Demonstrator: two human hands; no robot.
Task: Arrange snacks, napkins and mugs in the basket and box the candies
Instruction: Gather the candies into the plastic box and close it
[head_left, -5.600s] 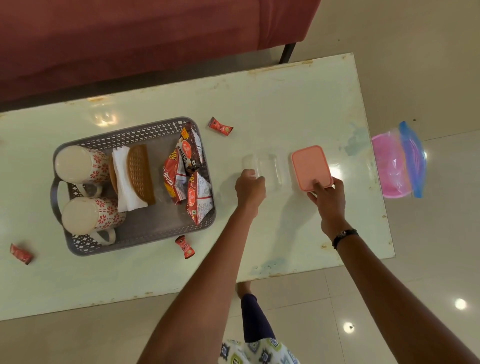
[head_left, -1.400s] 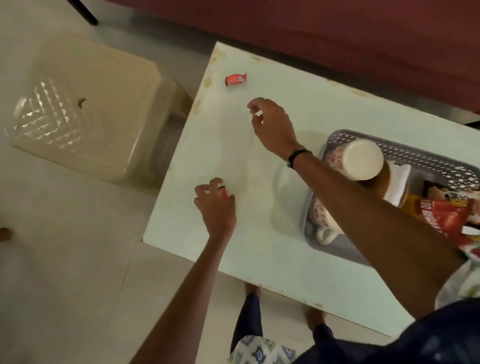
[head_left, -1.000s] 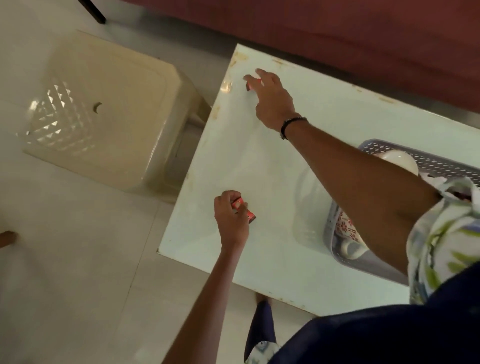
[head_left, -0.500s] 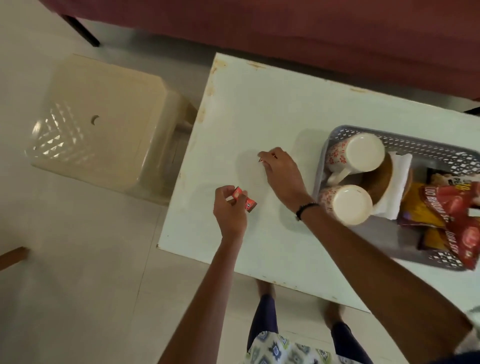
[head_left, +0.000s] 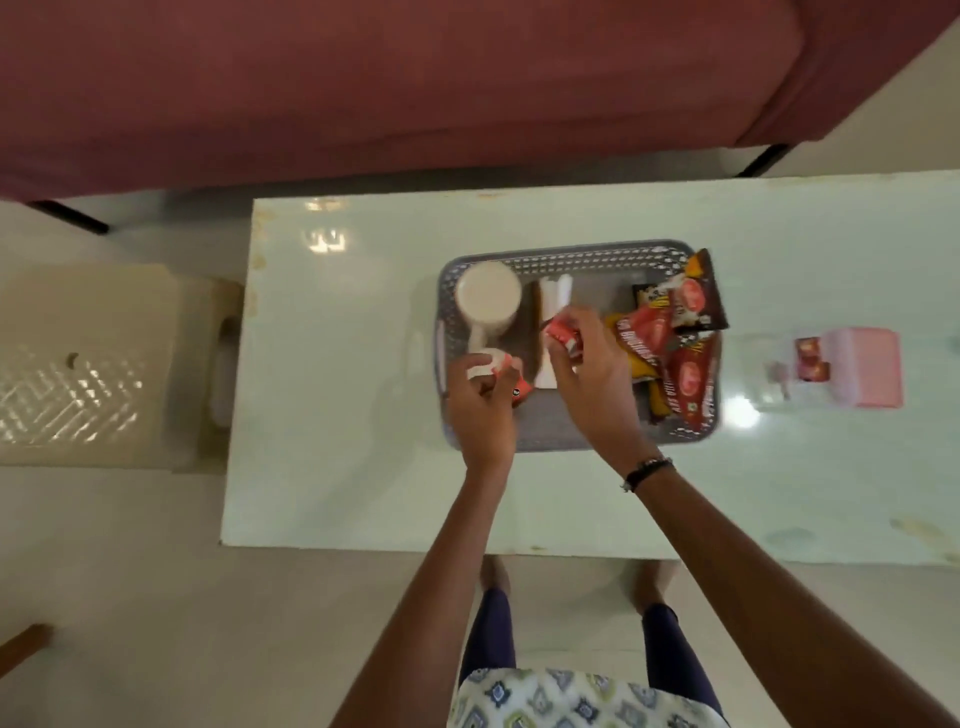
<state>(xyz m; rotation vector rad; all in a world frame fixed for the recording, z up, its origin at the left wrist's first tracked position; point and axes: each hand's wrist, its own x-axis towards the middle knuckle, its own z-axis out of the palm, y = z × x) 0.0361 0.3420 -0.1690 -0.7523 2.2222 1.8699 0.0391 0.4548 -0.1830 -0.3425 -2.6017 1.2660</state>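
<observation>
One pale green surface (head_left: 337, 415) carries everything, and on it sits the grey perforated basket (head_left: 571, 252), already holding a white mug (head_left: 487, 297) at its left end, folded napkins (head_left: 555, 293) in the middle and red and dark snack packets (head_left: 675, 338) stacked at its right end, likely grouped so each kind stays together. To the right, apart from the basket, a clear candy box (head_left: 779, 384) holds two red candies (head_left: 811, 358) beside its pink lid (head_left: 865, 366), left off so more can go in. Above the basket, the right hand (head_left: 592, 374) pinches a red candy (head_left: 562, 332) and the left hand (head_left: 480, 405) is closed on another candy (head_left: 519, 391), probably gathered for that box.
</observation>
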